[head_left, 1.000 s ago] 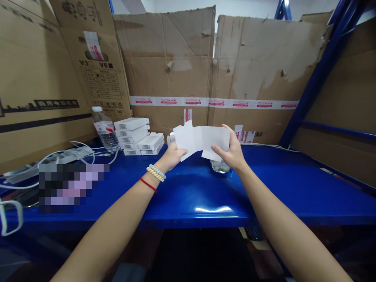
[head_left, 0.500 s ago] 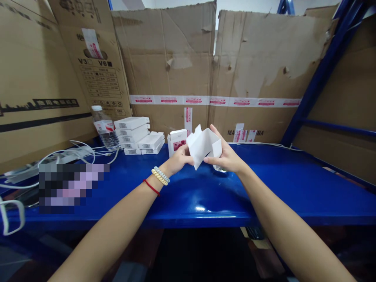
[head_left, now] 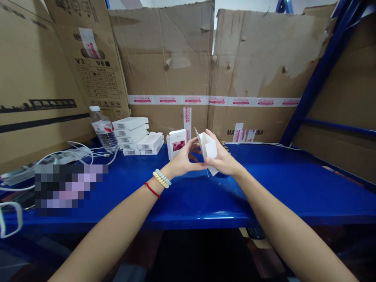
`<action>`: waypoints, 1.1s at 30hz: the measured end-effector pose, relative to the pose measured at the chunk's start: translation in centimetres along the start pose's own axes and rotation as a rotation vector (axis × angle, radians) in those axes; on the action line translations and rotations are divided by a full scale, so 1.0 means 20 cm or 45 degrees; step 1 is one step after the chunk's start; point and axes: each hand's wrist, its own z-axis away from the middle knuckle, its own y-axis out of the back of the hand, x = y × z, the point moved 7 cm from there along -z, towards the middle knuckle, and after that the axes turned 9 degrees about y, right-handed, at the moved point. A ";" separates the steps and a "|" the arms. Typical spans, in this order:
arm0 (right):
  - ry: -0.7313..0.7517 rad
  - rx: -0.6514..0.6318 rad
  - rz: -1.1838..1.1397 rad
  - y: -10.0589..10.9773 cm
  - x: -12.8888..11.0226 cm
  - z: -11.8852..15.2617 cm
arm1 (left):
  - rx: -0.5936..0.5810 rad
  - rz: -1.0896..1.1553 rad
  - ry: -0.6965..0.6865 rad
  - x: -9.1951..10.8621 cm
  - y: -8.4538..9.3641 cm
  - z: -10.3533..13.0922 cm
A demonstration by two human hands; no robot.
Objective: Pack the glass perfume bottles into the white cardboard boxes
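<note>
Head view: cardboard backs the blue tabletop below the held carton.

Blue metal shelving, cardboard panels and stacked white boxes suggest a storeroom workspace.

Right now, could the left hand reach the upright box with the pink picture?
Probably yes: the left hand appears close to the upright box, with nothing visible between, though the white carton seems to occupy it.

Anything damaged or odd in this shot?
Yes: the cardboard panel at back right shows small tears and pale patches, as if its surface layer had peeled. At left, a pixelated patch hides whatever lies there.
</note>
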 end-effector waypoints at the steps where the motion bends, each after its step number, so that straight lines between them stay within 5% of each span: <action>1: 0.007 -0.005 0.000 -0.01 -0.01 0.00 | 0.014 -0.014 -0.006 0.00 0.00 0.00; 13: 0.000 0.015 -0.020 -0.07 -0.07 -0.01 | 0.238 -0.120 -0.093 -0.02 0.05 0.00; 22: 0.027 0.045 0.014 -0.06 -0.06 0.00 | 0.193 -0.188 -0.159 0.01 0.03 0.02; 29: -0.009 0.265 0.344 0.01 -0.04 0.01 | 0.481 -0.227 -0.171 0.02 0.09 0.03; 33: -0.025 0.254 0.347 0.01 -0.04 0.00 | 0.614 -0.381 -0.103 0.04 0.11 0.04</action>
